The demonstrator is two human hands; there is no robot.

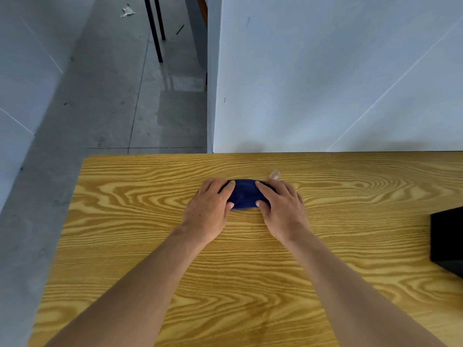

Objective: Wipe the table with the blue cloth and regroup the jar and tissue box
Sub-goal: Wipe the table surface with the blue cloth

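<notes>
A dark blue cloth (244,195), bunched into a small pad, lies on the wooden table (125,246) near its far middle. My left hand (209,210) presses on the cloth's left side and my right hand (281,209) on its right side, fingers curled over it. A small clear scrap (274,174) lies just beyond my right hand. A black box (447,240) stands at the right edge of the view, partly cut off. No jar is in sight.
A white partition wall (325,83) rises directly behind the table's far edge. The table's left edge drops to grey concrete floor (100,96), where thin black legs (156,33) stand in the distance.
</notes>
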